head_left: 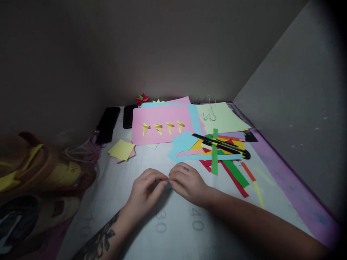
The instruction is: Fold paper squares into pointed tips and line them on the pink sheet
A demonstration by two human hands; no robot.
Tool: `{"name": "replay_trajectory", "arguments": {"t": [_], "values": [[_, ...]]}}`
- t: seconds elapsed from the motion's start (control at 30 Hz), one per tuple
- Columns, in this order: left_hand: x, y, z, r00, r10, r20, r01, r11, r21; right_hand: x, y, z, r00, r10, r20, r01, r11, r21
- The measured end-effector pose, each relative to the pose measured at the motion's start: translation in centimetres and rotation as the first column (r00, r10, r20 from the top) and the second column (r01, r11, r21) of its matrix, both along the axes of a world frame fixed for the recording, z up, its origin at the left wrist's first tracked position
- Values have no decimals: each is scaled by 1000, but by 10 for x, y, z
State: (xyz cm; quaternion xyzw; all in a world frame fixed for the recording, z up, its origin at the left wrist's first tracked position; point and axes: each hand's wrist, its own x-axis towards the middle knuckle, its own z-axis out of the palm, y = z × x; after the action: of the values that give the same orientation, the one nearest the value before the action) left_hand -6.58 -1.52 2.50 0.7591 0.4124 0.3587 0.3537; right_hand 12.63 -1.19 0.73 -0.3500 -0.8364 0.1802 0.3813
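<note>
My left hand (148,189) and my right hand (188,184) meet above the white work surface, fingertips almost touching. Between them they pinch a small piece of light blue paper (168,185), mostly hidden by the fingers. Its exact shape cannot be made out. Beyond my hands, several folded yellow paper pieces (158,129) lie in a row on a pink sheet (162,115). Ahead of my right hand are light blue paper pieces (184,141) and a long light blue strip (217,157).
A black and yellow utility knife (225,146) rests on coloured paper strips (234,169) at the right. Yellow square notes (122,150) lie to the left, below a black phone (108,121). A red and green paper star (142,98) sits at the back. Pots (54,171) stand far left.
</note>
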Motion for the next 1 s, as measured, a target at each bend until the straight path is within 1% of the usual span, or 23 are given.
{"name": "replay_trajectory", "arguments": {"t": [0.1, 0.17, 0.23, 0.33, 0.4, 0.47, 0.57, 0.63, 0.67, 0.7, 0.73, 0.77, 0.8, 0.83, 0.87, 0.9, 0.93, 1.0], "values": [[-1, 0, 1, 999, 8, -45, -7, 1000, 18, 2, -1, 2, 999, -8, 32, 6, 999, 50], [-2, 0, 1, 998, 3, -60, -2, 1000, 20, 1, -1, 2, 999, -13, 33, 11, 998, 56], [-2, 0, 1, 998, -19, -67, 21, 999, 34, -2, -2, 1, 1000, -16, 12, 15, 999, 35], [0, 0, 4, 996, -53, -78, 60, 994, 92, -7, -4, 1, 999, -15, -50, 14, 1000, -24], [1, -2, 8, 997, -46, -62, 54, 990, 134, -10, -4, 3, 996, -3, -90, -1, 999, -51], [1, -3, 10, 1000, 0, -17, 3, 987, 161, -10, -3, 6, 992, 9, -130, -17, 998, -67], [-4, -4, 9, 990, 126, 63, -136, 974, 183, -7, 2, 6, 984, 3, -179, -18, 996, -84], [-11, -2, 7, 962, 245, 124, -267, 936, 228, -2, 6, 2, 978, -26, -208, 4, 995, -104], [-15, 0, 6, 944, 294, 147, -324, 906, 273, 1, 8, 0, 974, -58, -220, 31, 992, -126], [-18, 1, 4, 935, 322, 151, -355, 871, 341, 3, 9, -2, 968, -107, -228, 73, 985, -154], [-21, 3, 4, 941, 317, 120, -337, 836, 432, 5, 10, -4, 960, -162, -230, 121, 976, -180], [-22, 4, 3, 954, 294, 52, -276, 802, 530, 7, 10, -5, 951, -209, -227, 165, 967, -196], [-22, 4, 3, 965, 257, -51, -171, 765, 621, 8, 9, -6, 944, -241, -225, 199, 960, -195], [-21, 5, 3, 960, 222, -170, -47, 726, 686, 8, 9, -6, 942, -252, -222, 215, 961, -176], [-18, 4, 2, 939, 199, -282, 69, 692, 718, 8, 7, -7, 947, -237, -217, 210, 967, -142], [-14, 3, 1, 910, 183, -373, 161, 671, 723, 8, 6, -7, 960, -193, -203, 176, 979, -99], [-11, 1, 0, 881, 165, -444, 232, 668, 707, 8, 5, -8, 977, -123, -174, 116, 992, -54], [-5, -2, -5, 833, 109, -543, 322, 702, 636, 6, 3, -9, 997, 35, -69, -34, 999, 13]]}}
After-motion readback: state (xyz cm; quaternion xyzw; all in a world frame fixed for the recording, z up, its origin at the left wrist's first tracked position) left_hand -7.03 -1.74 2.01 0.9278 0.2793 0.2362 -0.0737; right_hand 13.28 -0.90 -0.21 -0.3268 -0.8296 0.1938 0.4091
